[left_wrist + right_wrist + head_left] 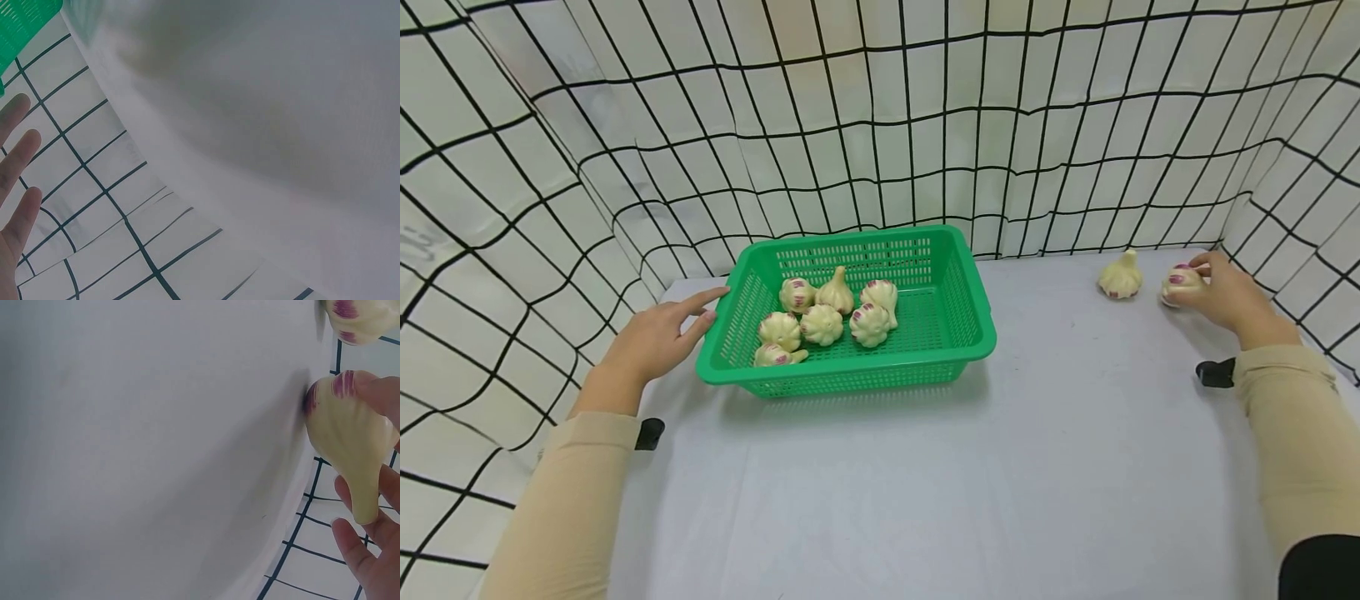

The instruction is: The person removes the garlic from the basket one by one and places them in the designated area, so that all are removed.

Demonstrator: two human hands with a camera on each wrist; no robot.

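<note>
Currently pinching one garlic bulb (1176, 286) with fingers of the right hand (1234, 302), near a second bulb (1121, 277); touching a basket (857, 370) with spread fingers of the left hand (651, 340).

Your head camera looks forward and down over the table (880, 483); your closer, tilted wrist views share with it the basket (850, 380) (left) and two garlic bulbs (350, 434) (right).

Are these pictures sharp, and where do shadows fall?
Head view: garlic bulbs look crisp, green basket casts a soft shadow in front; left wrist view: dim, with a blurry dark patch on the tabletop; right wrist view: held garlic is clear, a soft shadow beside it.
</note>
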